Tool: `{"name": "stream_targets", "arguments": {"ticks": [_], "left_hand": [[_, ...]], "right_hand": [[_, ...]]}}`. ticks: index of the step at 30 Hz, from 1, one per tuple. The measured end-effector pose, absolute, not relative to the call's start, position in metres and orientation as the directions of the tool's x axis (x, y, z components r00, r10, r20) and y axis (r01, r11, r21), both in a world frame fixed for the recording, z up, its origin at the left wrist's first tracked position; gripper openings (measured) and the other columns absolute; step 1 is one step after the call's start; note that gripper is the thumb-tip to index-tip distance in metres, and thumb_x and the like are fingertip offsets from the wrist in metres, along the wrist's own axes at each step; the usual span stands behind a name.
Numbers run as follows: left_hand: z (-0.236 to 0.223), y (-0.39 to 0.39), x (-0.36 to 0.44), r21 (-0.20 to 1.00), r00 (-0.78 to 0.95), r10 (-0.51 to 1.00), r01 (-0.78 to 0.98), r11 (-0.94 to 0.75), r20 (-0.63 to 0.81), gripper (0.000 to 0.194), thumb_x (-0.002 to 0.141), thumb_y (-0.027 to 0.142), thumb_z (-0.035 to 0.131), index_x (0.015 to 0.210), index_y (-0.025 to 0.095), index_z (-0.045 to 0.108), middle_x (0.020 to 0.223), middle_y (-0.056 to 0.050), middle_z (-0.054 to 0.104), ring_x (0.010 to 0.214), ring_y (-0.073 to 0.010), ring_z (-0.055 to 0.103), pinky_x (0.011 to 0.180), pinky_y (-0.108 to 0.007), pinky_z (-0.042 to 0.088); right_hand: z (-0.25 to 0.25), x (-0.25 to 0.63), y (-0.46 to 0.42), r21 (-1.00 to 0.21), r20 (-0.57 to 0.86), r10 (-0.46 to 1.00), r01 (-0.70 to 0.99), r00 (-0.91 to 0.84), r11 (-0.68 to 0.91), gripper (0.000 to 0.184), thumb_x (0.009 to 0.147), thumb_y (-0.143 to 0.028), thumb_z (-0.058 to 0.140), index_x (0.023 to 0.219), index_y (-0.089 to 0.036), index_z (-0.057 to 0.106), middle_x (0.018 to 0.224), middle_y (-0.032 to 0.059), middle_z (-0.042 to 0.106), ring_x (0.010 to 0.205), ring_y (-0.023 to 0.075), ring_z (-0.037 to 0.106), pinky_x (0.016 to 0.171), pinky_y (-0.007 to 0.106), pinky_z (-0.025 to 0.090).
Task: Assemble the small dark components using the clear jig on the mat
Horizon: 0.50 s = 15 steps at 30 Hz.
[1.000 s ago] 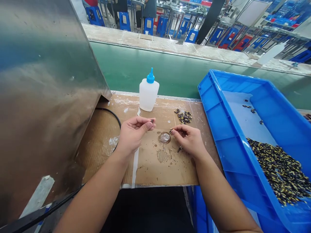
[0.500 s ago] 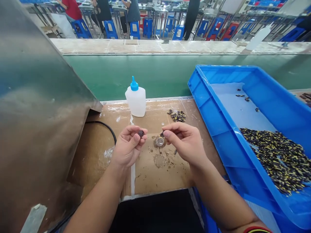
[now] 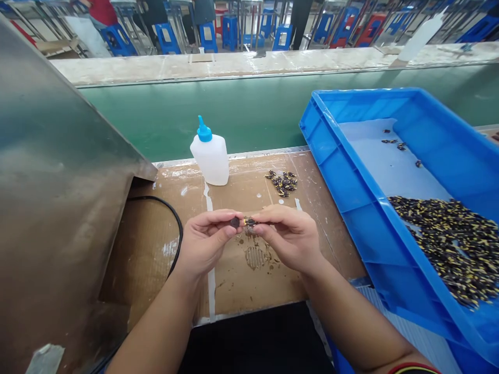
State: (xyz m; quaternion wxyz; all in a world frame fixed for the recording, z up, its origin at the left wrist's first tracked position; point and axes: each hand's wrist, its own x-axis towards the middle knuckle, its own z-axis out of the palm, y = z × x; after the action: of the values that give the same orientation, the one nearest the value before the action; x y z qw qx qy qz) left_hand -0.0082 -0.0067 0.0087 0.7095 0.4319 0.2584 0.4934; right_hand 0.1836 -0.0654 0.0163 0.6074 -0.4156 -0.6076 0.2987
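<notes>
My left hand [image 3: 205,241] pinches a small dark round cap [image 3: 234,222] between thumb and fingers. My right hand [image 3: 286,236] pinches a small black and yellow part [image 3: 250,222], its tip meeting the cap. Both hands hover just above the cardboard mat [image 3: 241,280] at the middle of the bench. Beyond them a small pile of the same dark parts [image 3: 283,182] lies on the mat. A white glue bottle with a blue nozzle [image 3: 210,154] stands upright behind the hands.
A blue crate [image 3: 351,192] on the right holds a large heap of black and yellow parts [image 3: 452,244]. A slanted steel panel [image 3: 58,182] fills the left, with a black cable [image 3: 171,218] under it. A green conveyor belt [image 3: 241,114] runs across behind the bench.
My hands have come together: the right hand lifted its part from beside the small round dish on the mat and brought it to the cap in the left hand. The view shifted down.
</notes>
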Motion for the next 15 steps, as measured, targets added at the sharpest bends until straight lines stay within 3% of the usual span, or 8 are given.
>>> {"name": "stream_targets", "arguments": {"ticks": [4, 15], "left_hand": [[0.0037, -0.0088, -0.01, 0.899, 0.387, 0.919, -0.423, 0.111, 0.069, 0.024, 0.077, 0.017, 0.096, 0.097, 0.025, 0.084, 0.101, -0.006, 0.082, 0.086, -0.0145, 0.08, 0.083, -0.019, 0.068], [0.0081, -0.0106, -0.0088, 0.914, 0.393, 0.914, -0.399, 0.066, 0.105, 0.016, 0.082, 0.013, 0.091, 0.086, 0.024, 0.081, 0.104, -0.004, 0.082, 0.093, -0.0155, 0.08, 0.088, -0.021, 0.069]], "right_hand": [[0.0187, 0.1838, -0.0652, -0.799, 0.57, 0.82, 0.269, 0.053, 0.538, 0.022, 0.097, -0.017, 0.079, 0.115, -0.03, 0.08, 0.107, 0.0033, 0.082, 0.092, 0.0202, 0.079, 0.079, 0.036, 0.067], [0.0213, 0.1849, -0.067, -0.75, 0.609, 0.791, 0.371, 0.064, 0.547, 0.018, 0.097, -0.017, 0.075, 0.11, -0.029, 0.079, 0.101, 0.0027, 0.082, 0.085, 0.0201, 0.077, 0.073, 0.036, 0.067]]}}
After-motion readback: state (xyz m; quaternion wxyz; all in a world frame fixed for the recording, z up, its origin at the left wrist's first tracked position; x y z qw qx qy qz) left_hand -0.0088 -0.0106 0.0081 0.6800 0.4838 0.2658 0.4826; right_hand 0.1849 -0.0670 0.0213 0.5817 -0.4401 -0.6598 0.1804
